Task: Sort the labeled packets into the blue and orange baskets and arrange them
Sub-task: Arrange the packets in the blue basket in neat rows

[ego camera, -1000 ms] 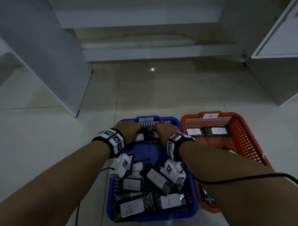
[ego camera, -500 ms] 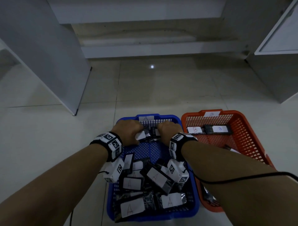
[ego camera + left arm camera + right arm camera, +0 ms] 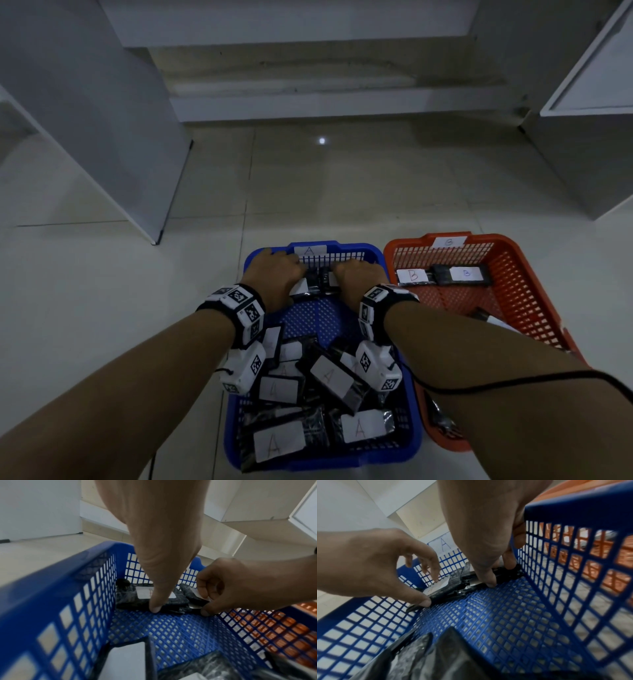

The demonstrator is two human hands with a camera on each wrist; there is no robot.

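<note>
Two dark packets are being lined up against the far wall of the blue basket point(image 3: 404, 442), in the upper middle of the head view. The left packet point(image 3: 145, 595) is pinned under the left hand point(image 3: 277, 274): the thumb is set at its near edge and the fingers are curled over its far edge, so it is held rather than lifted. The right packet point(image 3: 506, 573) is pinched by the right hand point(image 3: 358, 277), thumb at the near edge, fingers bent over the far side by the basket's right wall.

The relation that matters — both packets lie with their long axes across the frame, parallel to the far wall, end to end and touching or nearly so between the two hands. Each hand is directly over its own packet, so neither is judged nearer.

A loose heap of A-labelled packets point(image 3: 330, 377) is left at the lower part of the frame, under the wrists. In the orange basket point(image 3: 534, 308), right of centre, two B-labelled packets point(image 3: 442, 275) are already laid along the far wall.
</note>
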